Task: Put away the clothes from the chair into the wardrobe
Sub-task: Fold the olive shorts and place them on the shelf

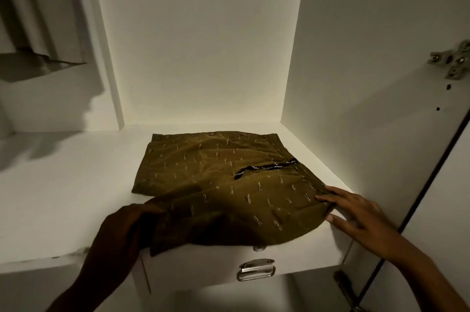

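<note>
Hands apart, one at each near corner of the folded garment [223,171]. Left hand [122,227], up and left of the drawer handle [256,269], grips the near-left edge with curled fingers; in shadow, so the exact hold is hard to read. Right hand [356,212], up and right of the handle, lies with straight fingers on the near-right corner, thumb at the edge of the fold.

Garment sits on the wardrobe shelf [63,184] directly above the handle. Its near hem droops over the shelf front; the bulk lies beyond both hands, toward the back wall. Long axis runs roughly front to back, skewed slightly. Neither hand is nearer: both touch it.

Judgement: placing is nearly done; what remains is a push straight back so the hem clears the shelf front.

Cloth: olive-brown, thin and limp, scattered pale dash marks, folded roughly square. Black drawstring [264,168] with white flecks lies across the right half, well above the handle.
</note>
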Available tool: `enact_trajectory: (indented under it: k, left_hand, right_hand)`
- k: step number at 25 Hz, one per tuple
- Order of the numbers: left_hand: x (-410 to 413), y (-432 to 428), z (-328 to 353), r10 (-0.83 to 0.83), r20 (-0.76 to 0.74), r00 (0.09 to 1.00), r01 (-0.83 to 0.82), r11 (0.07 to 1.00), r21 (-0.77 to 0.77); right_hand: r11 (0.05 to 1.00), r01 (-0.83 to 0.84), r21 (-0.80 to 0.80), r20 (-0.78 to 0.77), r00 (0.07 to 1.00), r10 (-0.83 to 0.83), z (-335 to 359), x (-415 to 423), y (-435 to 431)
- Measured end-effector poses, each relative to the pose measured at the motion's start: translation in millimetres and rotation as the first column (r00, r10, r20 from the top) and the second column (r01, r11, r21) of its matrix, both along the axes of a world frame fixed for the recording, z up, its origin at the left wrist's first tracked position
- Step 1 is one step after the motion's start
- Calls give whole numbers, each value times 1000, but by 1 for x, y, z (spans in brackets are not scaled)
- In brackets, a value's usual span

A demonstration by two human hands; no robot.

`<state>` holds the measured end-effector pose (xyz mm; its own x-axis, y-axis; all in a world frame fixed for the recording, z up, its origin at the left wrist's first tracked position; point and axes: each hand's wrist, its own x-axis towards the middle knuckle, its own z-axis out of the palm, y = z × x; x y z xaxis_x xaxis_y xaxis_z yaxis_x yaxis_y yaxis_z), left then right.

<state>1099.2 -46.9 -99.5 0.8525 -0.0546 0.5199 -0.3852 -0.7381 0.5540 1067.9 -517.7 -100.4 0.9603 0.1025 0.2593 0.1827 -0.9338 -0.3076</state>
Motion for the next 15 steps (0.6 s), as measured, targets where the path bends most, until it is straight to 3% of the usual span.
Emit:
enact_trajectory:
  k: [2,3,7,12,15]
  left_hand:
    - [-7,-1,-12,-34,22,999,28,972,233]
    - [-11,-2,-3,-41,-26,999,46,955,292]
    - [-16,-18,18,-42,81,996,-7,853,522]
    - [3,-25,22,-378,212,901,73,615,785]
    - [2,-22,9,-569,162,806,164,478,863]
  right_hand:
    - [1000,-11,22,81,997,9,-1,-2,5]
    - [999,0,45,121,993,-6,0,-3,8]
    - [993,94,64,199,974,-105,11,-3,22]
    - [987,149,-64,142,980,-139,-4,-2,1]
    - [973,200,-115,48,980,-195,3,-10,6]
